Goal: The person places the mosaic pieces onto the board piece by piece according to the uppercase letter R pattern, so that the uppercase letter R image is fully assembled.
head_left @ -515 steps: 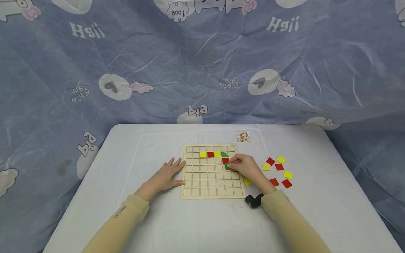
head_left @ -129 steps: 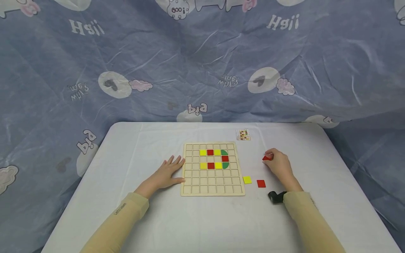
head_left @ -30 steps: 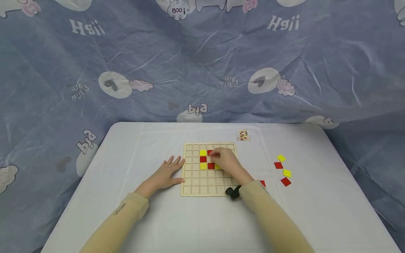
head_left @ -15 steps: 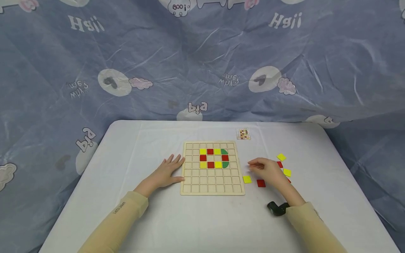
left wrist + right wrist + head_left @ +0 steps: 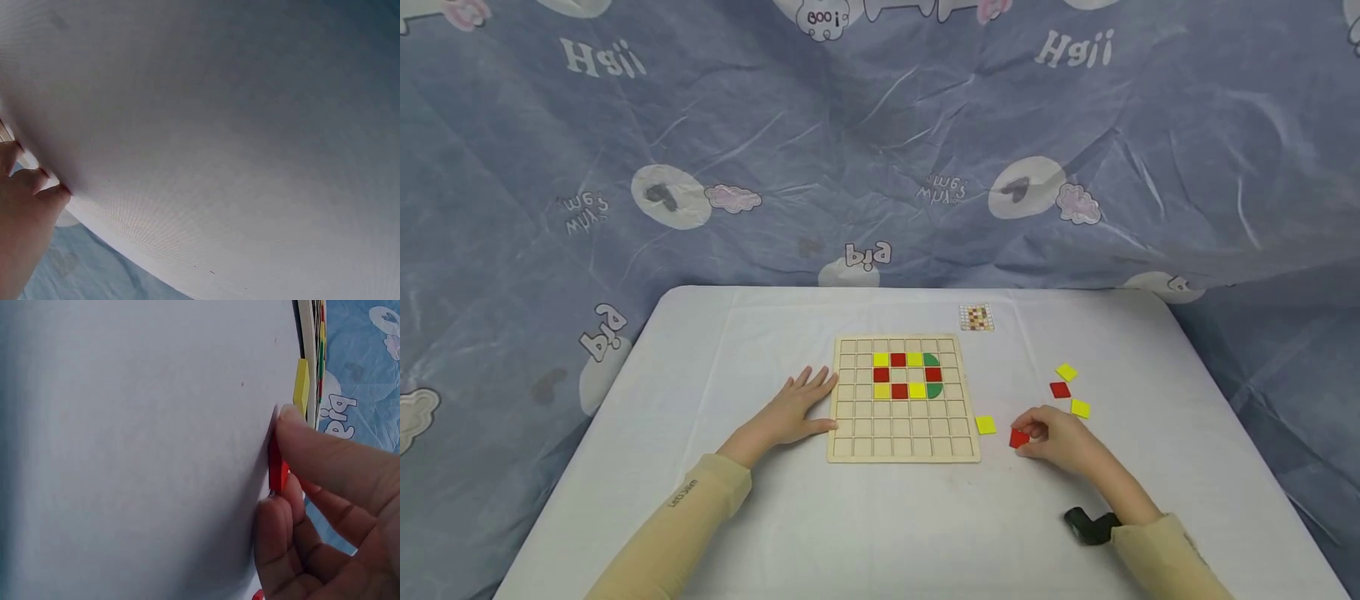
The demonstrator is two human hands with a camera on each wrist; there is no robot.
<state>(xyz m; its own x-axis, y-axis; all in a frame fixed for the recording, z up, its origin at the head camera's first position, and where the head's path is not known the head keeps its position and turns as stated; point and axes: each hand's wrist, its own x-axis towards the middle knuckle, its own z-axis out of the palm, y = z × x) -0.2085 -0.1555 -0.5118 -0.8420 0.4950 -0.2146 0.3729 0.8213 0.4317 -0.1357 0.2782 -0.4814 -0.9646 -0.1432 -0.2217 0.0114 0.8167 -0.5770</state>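
Observation:
A pale wooden grid board (image 5: 895, 429) lies on the table and bears a ring of flat tiles. Yellow and red squares form most of it, with two green rounded tiles (image 5: 932, 360) at its right corners. My left hand (image 5: 790, 412) rests with spread fingers at the board's left edge; the left wrist view shows its fingertips (image 5: 59, 194) on the white surface. To the right of the board my right hand (image 5: 1060, 437) holds a red square tile (image 5: 1018, 438) between thumb and fingers, low at the tabletop. The right wrist view shows this red tile (image 5: 277, 465) edge-on.
Close to the board's right edge lies a yellow tile (image 5: 986, 425). Farther right are two more yellow tiles (image 5: 1067, 372) and a red tile (image 5: 1060, 390). A small printed pattern card (image 5: 976, 317) lies behind the board. A black device (image 5: 1090, 527) sits at my right wrist.
Since the oldest frame, a lower row and a left red square have joined the board's tiles, leaving fewer loose. In the last second my right hand left the board and took the red tile.

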